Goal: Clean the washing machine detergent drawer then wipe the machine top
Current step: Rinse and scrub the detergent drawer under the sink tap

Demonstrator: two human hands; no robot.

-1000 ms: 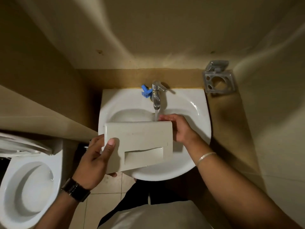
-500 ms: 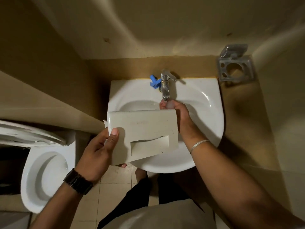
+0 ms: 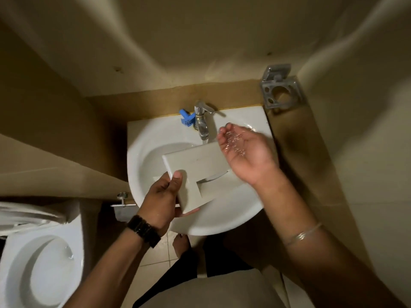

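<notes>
Sink [image 3: 142,152]: left hand [image 3: 161,200] grips drawer [image 3: 195,170], body hidden; right hand [image 3: 242,152] cupped.

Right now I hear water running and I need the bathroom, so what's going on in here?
A person is rinsing a white plastic washing machine detergent drawer over the white ceramic sink. The left hand grips the drawer's corner, while the right hand, cupped palm up, holds water beside the running chrome tap. The machine top is not in view.
</notes>
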